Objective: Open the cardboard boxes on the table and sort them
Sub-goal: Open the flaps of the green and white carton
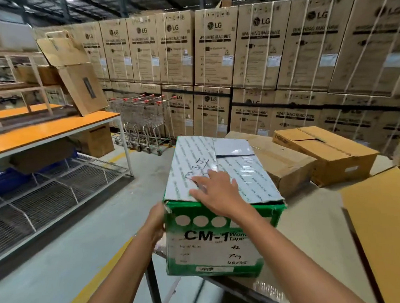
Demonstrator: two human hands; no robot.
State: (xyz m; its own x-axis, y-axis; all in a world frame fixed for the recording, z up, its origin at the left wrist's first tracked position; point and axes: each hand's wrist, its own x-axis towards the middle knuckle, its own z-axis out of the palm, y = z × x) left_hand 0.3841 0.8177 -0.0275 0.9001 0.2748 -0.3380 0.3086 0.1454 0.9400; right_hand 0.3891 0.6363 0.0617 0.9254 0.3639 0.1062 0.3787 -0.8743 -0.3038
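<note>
At the near corner of the table [318, 233] I am steadying the green-and-white tape carton [219, 221]; left hand [156, 221] is cupping its left edge, fingers hidden behind it, so I cannot tell how tightly; right hand [215, 193] is lying flat, fingers spread, on the closed top flaps; I should be keeping the left side braced while working fingertips under the flap seam; beyond, brown cartons [324, 152] are waiting.

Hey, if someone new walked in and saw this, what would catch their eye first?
The green CM-1 box in the centre at the table's corner, right hand flat on its lid, left hand on its side. Behind it, a wall of washing machine cartons, with shopping carts at its foot.
</note>
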